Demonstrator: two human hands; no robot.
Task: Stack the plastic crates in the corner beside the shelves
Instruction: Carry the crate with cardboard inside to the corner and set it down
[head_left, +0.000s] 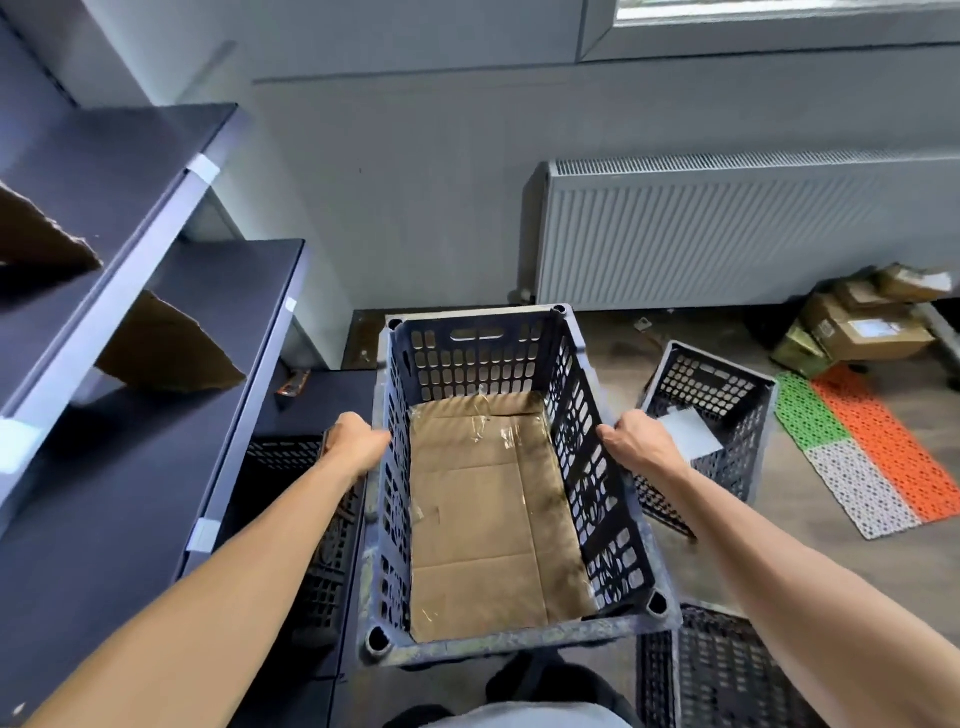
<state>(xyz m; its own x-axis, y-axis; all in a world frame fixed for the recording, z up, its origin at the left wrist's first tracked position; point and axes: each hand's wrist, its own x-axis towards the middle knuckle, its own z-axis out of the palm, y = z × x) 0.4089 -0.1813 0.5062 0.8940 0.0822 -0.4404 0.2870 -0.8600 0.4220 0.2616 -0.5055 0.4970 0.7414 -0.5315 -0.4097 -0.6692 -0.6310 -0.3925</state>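
Squarely between both hands sits the dark blue plastic crate (475, 364), lined with a cardboard sheet (488, 525). Its long axis runs away from the person toward the wall. The left hand (358, 444) curls round the left long rim and the right hand (636, 441) round the right one, roughly level with each other. The corner lies ahead and to the left, beside the shelves (104, 493), so the left hand is nearer. A second crate (291, 467) stands there (whether the held one rests on anything is hidden).

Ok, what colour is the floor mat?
The mat is green, orange and white; head view.
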